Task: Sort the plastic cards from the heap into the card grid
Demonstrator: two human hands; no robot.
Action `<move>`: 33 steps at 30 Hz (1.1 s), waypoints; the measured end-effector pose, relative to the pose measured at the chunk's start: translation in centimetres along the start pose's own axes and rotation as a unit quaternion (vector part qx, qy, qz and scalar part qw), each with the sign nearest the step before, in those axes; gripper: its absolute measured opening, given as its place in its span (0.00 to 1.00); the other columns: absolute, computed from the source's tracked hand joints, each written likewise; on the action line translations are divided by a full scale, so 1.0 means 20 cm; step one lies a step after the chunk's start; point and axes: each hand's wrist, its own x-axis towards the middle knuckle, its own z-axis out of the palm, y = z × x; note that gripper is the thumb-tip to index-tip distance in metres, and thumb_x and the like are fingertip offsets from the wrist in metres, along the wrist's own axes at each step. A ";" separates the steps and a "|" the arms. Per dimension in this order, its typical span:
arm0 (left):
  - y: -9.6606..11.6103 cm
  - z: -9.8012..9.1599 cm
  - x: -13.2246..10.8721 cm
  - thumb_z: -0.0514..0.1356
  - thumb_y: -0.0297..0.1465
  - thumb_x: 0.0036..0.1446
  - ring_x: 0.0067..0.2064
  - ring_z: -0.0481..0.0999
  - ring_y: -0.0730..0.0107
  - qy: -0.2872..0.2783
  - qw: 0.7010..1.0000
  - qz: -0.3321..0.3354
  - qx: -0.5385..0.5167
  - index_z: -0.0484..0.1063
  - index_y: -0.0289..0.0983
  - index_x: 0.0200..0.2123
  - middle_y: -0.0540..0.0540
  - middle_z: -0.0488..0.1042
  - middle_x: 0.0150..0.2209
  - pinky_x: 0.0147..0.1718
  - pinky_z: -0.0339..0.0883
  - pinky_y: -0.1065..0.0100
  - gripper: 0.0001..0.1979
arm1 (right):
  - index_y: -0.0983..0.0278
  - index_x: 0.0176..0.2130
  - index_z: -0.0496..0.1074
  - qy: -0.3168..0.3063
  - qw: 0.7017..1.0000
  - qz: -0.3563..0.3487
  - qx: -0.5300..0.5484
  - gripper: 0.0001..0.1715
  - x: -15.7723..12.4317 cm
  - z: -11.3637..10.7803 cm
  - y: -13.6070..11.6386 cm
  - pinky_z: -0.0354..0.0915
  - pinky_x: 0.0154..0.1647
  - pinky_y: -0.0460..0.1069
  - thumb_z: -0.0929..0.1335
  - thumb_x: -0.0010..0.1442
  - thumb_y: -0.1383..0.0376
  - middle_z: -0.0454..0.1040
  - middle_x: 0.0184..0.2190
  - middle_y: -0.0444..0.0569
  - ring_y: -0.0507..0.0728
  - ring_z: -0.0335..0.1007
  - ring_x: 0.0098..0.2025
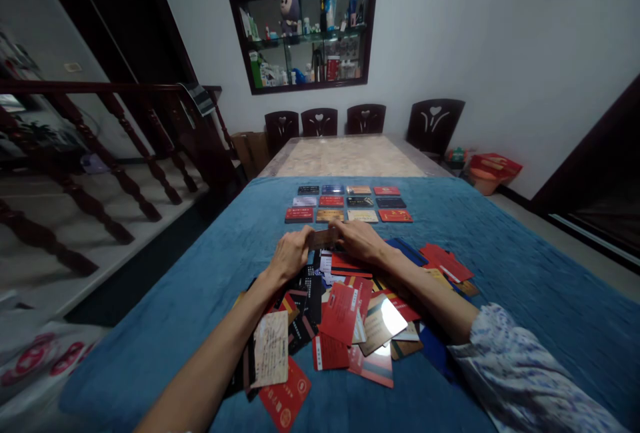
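Between my two hands a brownish plastic card (323, 240) is held, edge toward me; whether it is one card or a few I cannot tell. My left hand (293, 250) grips its left end, and my right hand (359, 238) pinches its right end. Below them spreads a loose, overlapping heap of cards, among them a red card (341, 313), a gold card (383, 321), a cream card (271, 348) and black cards (306, 300). Just beyond my hands, cards lie in three neat rows, including a gold card (330, 216) and a white card (363, 216).
A blue cloth (200, 273) covers the near part of the table, whose marbled far end (355, 154) shows bare. Dark chairs (367, 120) stand behind it. A wooden railing (100, 133) runs along the left, and a red bag (495, 166) sits at the right.
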 end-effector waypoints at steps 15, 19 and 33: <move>0.03 0.00 0.01 0.53 0.21 0.57 0.44 0.77 0.57 -0.054 0.998 -0.018 0.029 0.61 0.35 0.54 0.39 0.76 0.42 0.44 0.68 0.60 0.20 | 0.62 0.60 0.62 -0.013 1.000 0.005 0.000 0.31 0.00 0.03 0.00 0.64 0.43 0.50 0.68 0.58 0.70 0.76 0.51 0.57 0.61 0.74 0.48; 0.00 0.03 0.02 0.53 0.20 0.56 0.46 0.76 0.57 -0.039 0.999 -0.008 -0.002 0.60 0.34 0.55 0.37 0.75 0.44 0.46 0.68 0.58 0.22 | 0.63 0.60 0.62 0.001 1.000 -0.002 0.022 0.33 0.01 0.06 0.03 0.64 0.47 0.51 0.68 0.56 0.71 0.74 0.51 0.57 0.61 0.72 0.50; -0.01 0.04 0.04 0.57 0.21 0.52 0.53 0.71 0.56 0.002 0.996 0.028 -0.086 0.62 0.35 0.55 0.37 0.72 0.51 0.53 0.66 0.54 0.25 | 0.66 0.61 0.61 0.053 0.997 -0.049 0.040 0.33 0.02 0.07 0.07 0.64 0.50 0.52 0.67 0.57 0.72 0.71 0.52 0.59 0.60 0.70 0.51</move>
